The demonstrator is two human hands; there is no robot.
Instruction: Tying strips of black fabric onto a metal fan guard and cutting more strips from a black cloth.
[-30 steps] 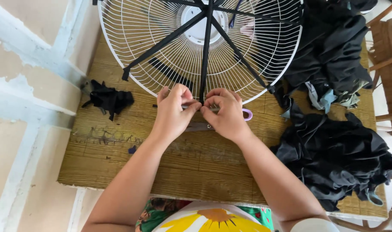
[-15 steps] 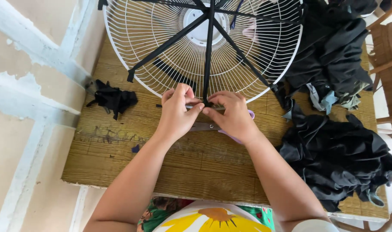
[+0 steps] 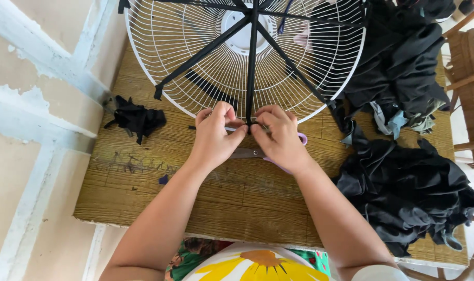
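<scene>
1. We take this for a home craft corner or small informal workshop, not a factory.
2. We see a low worktop (image 3: pixel 143 182) covered in woven bamboo matting, set over pale floor tiles (image 3: pixel 18 156).
3. We note heaps of black cloth (image 3: pixel 403 192), a small black scrap (image 3: pixel 135 118) and scissors (image 3: pixel 257 153) beside a white wire fan guard (image 3: pixel 205 78).
4. We see wicker furniture (image 3: pixel 471 67) at the right edge.
</scene>
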